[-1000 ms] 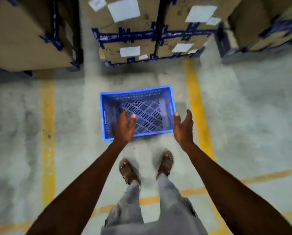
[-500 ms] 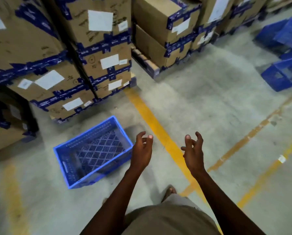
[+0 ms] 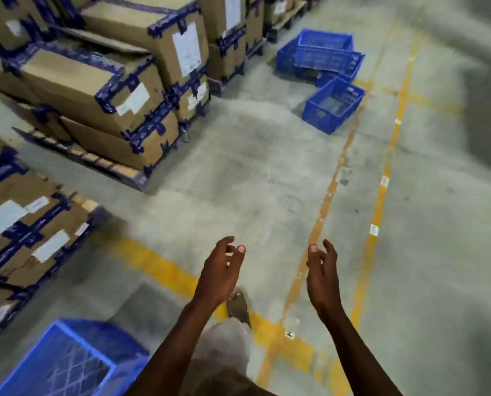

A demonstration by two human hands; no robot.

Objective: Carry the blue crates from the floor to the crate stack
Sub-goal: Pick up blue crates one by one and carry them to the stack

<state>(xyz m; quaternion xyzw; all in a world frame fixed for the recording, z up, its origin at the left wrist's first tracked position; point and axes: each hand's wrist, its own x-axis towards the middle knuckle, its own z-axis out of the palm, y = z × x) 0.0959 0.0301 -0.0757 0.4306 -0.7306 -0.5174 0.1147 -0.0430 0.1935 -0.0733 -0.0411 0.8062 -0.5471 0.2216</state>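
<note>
Blue crate (image 3: 67, 364) sits on the floor (image 3: 252, 167) at the lower left, below and to the left of both hands and well apart from them; its near side runs off the bottom edge, so only part of the rim and the lattice base shows. More crates (image 3: 324, 57) are piled far ahead beside the cardboard boxes (image 3: 110, 90), with one single crate (image 3: 334, 104) standing just in front of that pile, all well away from the hands. Motion blur smears the boxes, the labels and the near crate, so no print can be read. One foot (image 3: 238, 307) shows between the forearms, partly covered by the left wrist. Left hand (image 3: 220, 271) and right hand (image 3: 322, 274) hang in the air above the yellow floor lines (image 3: 158, 264), palms turned toward each other, fingers loosely curled. Neither hand holds or touches anything.
</note>
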